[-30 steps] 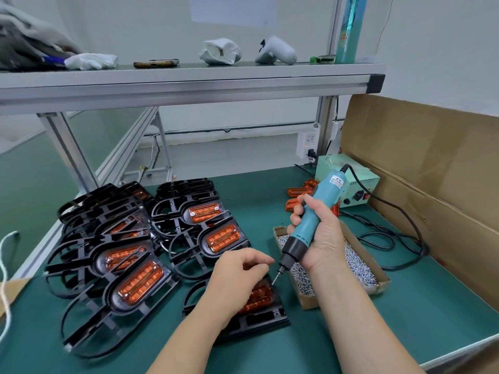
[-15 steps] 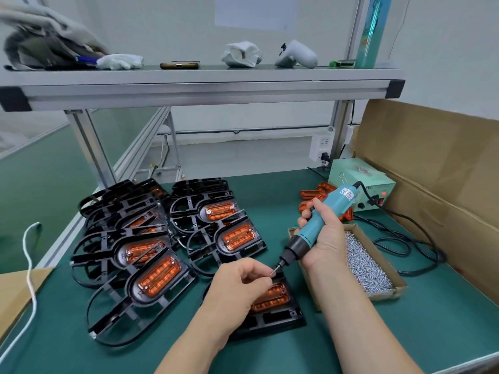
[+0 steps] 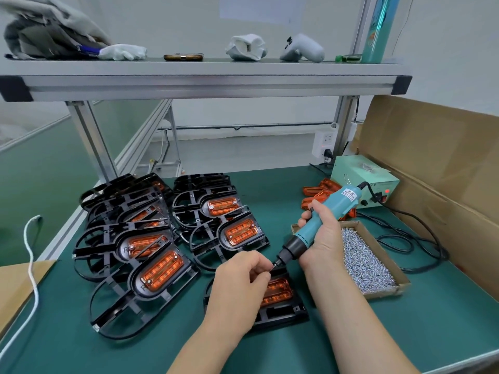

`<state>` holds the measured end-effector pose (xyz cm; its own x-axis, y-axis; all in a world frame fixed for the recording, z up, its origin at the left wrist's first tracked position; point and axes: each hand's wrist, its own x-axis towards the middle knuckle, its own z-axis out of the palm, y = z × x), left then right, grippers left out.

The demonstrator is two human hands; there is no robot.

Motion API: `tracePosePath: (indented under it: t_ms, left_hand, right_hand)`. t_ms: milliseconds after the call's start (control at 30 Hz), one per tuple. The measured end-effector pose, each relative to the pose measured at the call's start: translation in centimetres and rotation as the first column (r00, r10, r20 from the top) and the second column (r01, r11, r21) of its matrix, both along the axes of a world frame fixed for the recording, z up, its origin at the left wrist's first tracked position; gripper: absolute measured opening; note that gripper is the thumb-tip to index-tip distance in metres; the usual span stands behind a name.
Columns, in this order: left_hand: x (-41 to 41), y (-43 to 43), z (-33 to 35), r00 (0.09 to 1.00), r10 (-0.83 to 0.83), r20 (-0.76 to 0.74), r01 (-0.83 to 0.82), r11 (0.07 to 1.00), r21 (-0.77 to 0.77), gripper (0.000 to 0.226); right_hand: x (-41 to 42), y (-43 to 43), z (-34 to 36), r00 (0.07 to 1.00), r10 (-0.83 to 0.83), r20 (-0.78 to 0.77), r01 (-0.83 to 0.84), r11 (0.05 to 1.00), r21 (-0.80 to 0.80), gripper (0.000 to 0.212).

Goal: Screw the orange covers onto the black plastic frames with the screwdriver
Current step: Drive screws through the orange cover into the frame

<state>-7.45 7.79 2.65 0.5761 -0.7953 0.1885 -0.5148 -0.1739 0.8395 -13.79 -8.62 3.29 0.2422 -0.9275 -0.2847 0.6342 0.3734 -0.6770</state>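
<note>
The left hand point(image 3: 237, 287) hides part of the orange cover point(image 3: 278, 291) and whatever it pinches.

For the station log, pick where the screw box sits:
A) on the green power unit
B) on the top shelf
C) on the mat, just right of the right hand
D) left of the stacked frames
C: the screw box lies on the green mat right beside the right hand, which holds the screwdriver.

L hand point(image 3: 237, 287) pinches screw point(image 3: 271, 269), R hand point(image 3: 321, 234) screwdriver point(image 3: 341, 202)
</note>
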Motion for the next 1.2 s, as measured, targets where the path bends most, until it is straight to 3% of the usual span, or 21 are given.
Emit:
tracePosePath:
  t_ms: [667, 1200]
  left_hand:
    - [-0.08, -0.18, -0.12, 1.000, -0.011, 0.014, 0.011, 1.000, 0.021, 0.025]
    - [-0.73, -0.55, -0.16, 0.997, -0.028, 0.077, 0.027, 0.999, 0.019, 0.032]
  right_hand:
    - [-0.24, -0.03, -0.26, 0.999, -0.038, -0.012, 0.038, 0.999, 0.038, 0.014]
    - [-0.84, -0.30, -0.41, 0.999, -0.041, 0.001, 0.041, 0.999, 0.037, 0.013]
